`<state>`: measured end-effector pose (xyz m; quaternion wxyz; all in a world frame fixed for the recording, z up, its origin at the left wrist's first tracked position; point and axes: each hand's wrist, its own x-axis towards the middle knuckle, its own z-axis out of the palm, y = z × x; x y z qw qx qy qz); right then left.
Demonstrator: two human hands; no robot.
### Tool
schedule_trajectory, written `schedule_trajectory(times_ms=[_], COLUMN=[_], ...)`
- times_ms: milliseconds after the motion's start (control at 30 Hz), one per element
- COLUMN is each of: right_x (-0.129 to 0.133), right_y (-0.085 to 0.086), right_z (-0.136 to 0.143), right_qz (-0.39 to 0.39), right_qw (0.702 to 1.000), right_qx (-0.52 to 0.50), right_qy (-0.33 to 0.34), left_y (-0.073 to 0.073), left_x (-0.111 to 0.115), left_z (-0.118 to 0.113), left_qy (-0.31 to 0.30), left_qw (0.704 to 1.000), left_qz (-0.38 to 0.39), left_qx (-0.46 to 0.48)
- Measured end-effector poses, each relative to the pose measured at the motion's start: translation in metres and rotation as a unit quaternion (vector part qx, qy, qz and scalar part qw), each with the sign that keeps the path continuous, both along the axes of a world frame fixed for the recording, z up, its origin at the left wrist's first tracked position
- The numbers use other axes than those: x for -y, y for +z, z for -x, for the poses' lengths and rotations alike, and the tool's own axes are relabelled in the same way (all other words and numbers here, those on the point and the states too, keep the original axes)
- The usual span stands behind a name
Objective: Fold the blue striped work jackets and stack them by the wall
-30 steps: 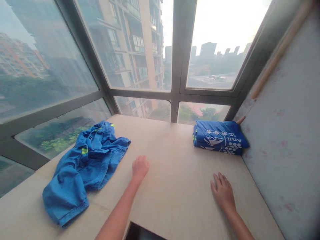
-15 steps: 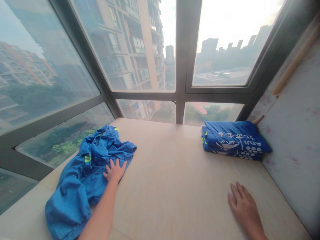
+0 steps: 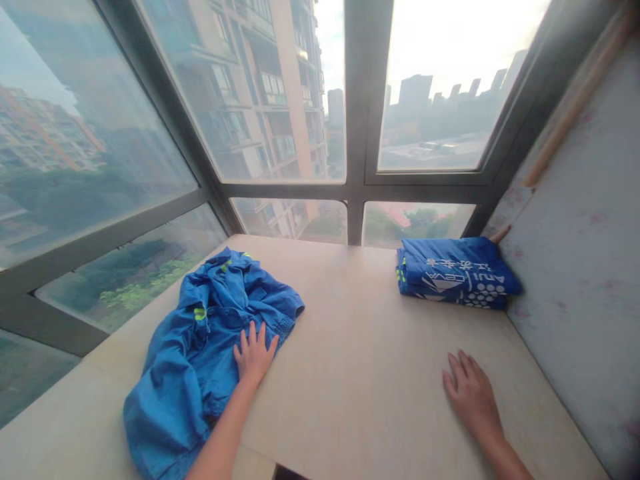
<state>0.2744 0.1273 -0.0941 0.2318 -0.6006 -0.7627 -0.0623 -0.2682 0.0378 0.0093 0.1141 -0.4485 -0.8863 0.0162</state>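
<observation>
A crumpled blue work jacket [image 3: 200,347] with yellow-green strips lies on the left of the pale tabletop [image 3: 360,373]. My left hand [image 3: 255,357] rests on its right part, fingers spread and palm down; my forearm covers some of the cloth. On the bare surface at the right lies my right hand [image 3: 473,393], flat with its fingers stretched forward, holding nothing. Beyond it, by the wall, sits a folded stack of blue clothing [image 3: 455,270] with white lettering and dots on top and yellow-green strips at its left edge.
Grey-framed windows [image 3: 355,193] border the surface at the back and left. A patterned wall [image 3: 590,287] closes off the right side, with a wooden strip [image 3: 575,107] along it. A dark opening [image 3: 287,472] shows at the near edge.
The jacket has shifted to the right with my left hand on it, and its right part reaches farther across the surface. My right hand stays flat; the view has moved slightly.
</observation>
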Motion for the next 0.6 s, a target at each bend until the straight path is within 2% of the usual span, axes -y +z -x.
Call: schedule_trajectory(times_ms=[333, 467, 600], right_x=[-0.001, 0.0, 0.001], right_y=[0.01, 0.017, 0.021], right_z=[0.007, 0.01, 0.012], right_qz=[0.015, 0.034, 0.039], right_qw=[0.999, 0.998, 0.998], right_qx=[-0.032, -0.05, -0.055], right_qy=[-0.009, -0.012, -0.018], left_y=[-0.009, -0.013, -0.014], left_x=[0.013, 0.023, 0.032], left_z=[-0.123, -0.161, -0.19], left_qy=[-0.118, -0.176, -0.23], left_qw=[0.991, 0.981, 0.966], left_qz=[-0.052, -0.072, -0.087], left_qx=[0.019, 0.051, 0.081])
